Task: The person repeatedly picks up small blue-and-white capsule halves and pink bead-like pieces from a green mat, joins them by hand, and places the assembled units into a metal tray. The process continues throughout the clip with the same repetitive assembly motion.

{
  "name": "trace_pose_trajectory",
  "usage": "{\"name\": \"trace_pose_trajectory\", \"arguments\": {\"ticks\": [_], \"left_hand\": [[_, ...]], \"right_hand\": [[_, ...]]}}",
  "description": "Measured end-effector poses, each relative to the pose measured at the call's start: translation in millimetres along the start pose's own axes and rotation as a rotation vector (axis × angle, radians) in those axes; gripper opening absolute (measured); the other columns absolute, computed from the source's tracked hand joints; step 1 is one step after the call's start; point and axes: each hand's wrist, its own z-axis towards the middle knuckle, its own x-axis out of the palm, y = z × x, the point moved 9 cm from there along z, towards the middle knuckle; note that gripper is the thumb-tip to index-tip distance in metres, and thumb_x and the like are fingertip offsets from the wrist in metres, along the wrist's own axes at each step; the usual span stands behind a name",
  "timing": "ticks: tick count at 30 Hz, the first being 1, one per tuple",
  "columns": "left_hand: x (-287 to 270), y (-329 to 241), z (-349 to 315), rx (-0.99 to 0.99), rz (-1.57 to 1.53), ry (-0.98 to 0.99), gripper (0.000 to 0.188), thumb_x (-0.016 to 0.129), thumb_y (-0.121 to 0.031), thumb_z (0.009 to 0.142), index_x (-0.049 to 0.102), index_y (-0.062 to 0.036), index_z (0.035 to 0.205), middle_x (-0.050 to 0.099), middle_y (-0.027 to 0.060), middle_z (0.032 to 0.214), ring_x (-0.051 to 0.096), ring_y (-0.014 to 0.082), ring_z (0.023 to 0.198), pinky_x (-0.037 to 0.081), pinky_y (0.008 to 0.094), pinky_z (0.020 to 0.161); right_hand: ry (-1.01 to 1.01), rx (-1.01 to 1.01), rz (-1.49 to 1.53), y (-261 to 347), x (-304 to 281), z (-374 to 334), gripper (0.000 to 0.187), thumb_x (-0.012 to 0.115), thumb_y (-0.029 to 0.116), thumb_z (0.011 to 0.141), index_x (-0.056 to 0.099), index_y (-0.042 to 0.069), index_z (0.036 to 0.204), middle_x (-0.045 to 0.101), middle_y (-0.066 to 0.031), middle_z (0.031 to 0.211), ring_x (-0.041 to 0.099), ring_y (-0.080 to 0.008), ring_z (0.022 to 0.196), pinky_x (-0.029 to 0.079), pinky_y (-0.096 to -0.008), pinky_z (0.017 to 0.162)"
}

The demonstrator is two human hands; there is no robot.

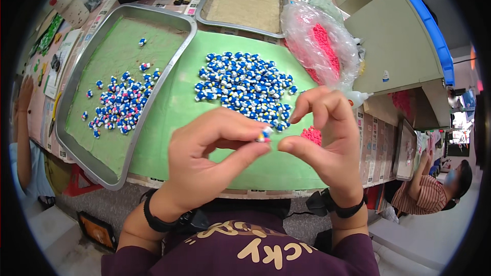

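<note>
Between the thumb and forefinger of my left hand [202, 148] is a tiny blue-and-white figurine [265, 134] with a touch of yellow. My right hand [335, 140] is just to its right, thumb and forefinger spread apart and nothing visible between them. Behind both hands, a large heap of similar blue-and-white figurines [243, 82] covers part of the green mat [179, 79]. A small pile of pink pieces [312, 135] lies on the mat, partly hidden by my right hand. At the left, a metal tray [190, 24] lined in green holds more figurines [120, 102], some showing pink.
A second metal tray [283, 0] lies at the far side. Beside it, a clear plastic bag [296, 25] contains pink pieces [325, 46]. A white bottle [358, 97] is beyond my right hand. A person in stripes [422, 194] sits at the right; another's arm [23, 138] shows at the left.
</note>
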Motion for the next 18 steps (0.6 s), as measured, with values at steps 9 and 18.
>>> {"name": "trace_pose_trajectory", "arguments": {"ticks": [9, 18], "left_hand": [[-161, -20, -33, 0.001, 0.704, -0.551, 0.015, 0.065, 0.007, 0.084, 0.061, 0.0005, 0.097, 0.061, 0.0068, 0.096, 0.059, 0.0096, 0.078, 0.05, 0.0212, 0.066], [-92, -8, 1, -0.053, 0.852, -0.333, 0.026, 0.066, 0.004, 0.082, 0.061, -0.0036, 0.107, 0.058, 0.0026, 0.109, 0.05, 0.0072, 0.072, 0.044, 0.0211, 0.057]], "right_hand": [[0.136, 0.204, -0.528, -50, -52, -36, 0.019, 0.065, -0.005, 0.077, 0.049, 0.005, 0.082, 0.057, -0.0066, 0.075, 0.058, -0.022, 0.075, 0.044, -0.0331, 0.079], [0.334, 0.155, -0.804, -71, -17, -45, 0.015, 0.059, -0.004, 0.077, 0.05, 0.007, 0.081, 0.055, -0.0072, 0.07, 0.057, -0.0286, 0.074, 0.039, -0.0383, 0.08]]}}
